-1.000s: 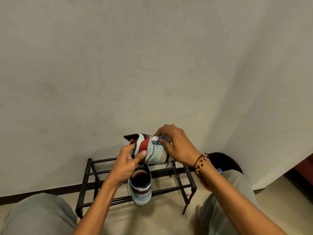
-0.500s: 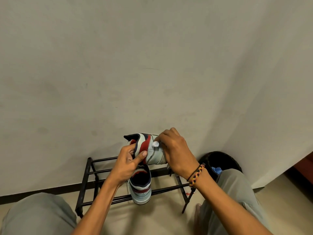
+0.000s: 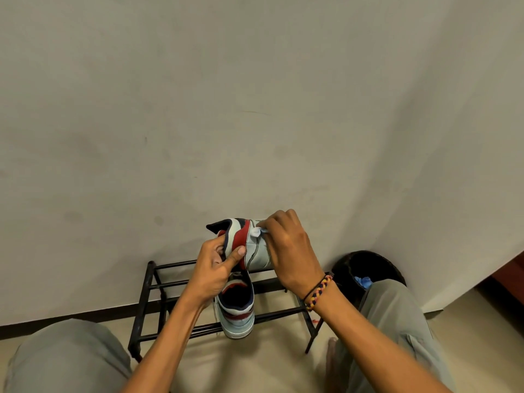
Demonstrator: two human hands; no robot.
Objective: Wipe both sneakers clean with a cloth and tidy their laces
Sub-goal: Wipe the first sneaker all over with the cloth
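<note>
head view, forward-down, close above hands

Rack: I see a black metal shoe rack (image 3: pixel 158 286) on the floor (image 3: pixel 255 361).
On rack: one sneaker (image 3: pixel 236 310), heel over its front edge.

The left hand (image 3: pixel 215 268) grips the heel of a raised sneaker (image 3: pixel 249 245), thumb on its red panel. The right hand (image 3: pixel 289 251) pinches a small white cloth (image 3: pixel 256 231) against the sneaker's side (a braided bracelet (image 3: pixel 317 292) circles that wrist). The second sneaker (image 3: pixel 236 310) rests on the black shoe rack (image 3: pixel 153 287) below.
</note>
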